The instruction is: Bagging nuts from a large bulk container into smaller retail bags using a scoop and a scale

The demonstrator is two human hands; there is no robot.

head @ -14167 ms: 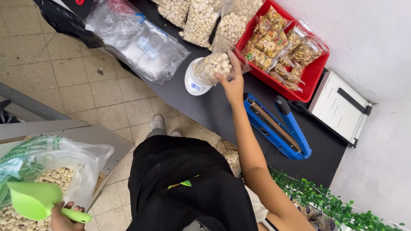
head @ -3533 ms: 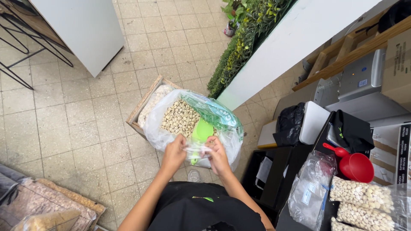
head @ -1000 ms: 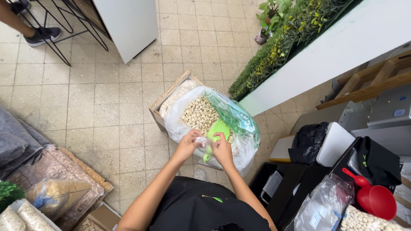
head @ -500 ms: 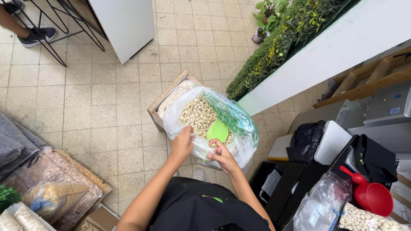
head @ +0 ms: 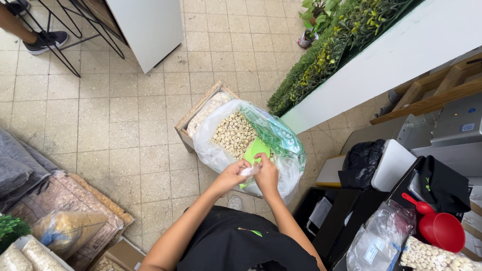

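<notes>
Small clear bag [head: 249, 171] is pinched between both hands right over the edge of the big sack, close in front of the person's black top. Left hand [head: 232, 175] has its fingers closed on the bag's near end, and right hand [head: 266, 173] grips the other end, thumb and fingers tight together, so both are holding it. Just past the hands there's a green scoop [head: 255, 150] lying in the big plastic sack [head: 211, 145], resting on a heap of pale nuts [head: 234, 134]. The sack sits in a wooden crate [head: 187, 120] on the tiled floor [head: 125, 130]. Off to the right, nearer the camera, a red scoop [head: 439, 227] lies by some bagged nuts [head: 427, 256] on a dark table [head: 351, 216]. To the left on the floor are more filled bags [head: 65, 231]. Further out there's a hedge of green plants [head: 321, 55] along a white wall, and at the far top left a white cabinet [head: 148, 25] plus somebody else's sneaker [head: 45, 40].
</notes>
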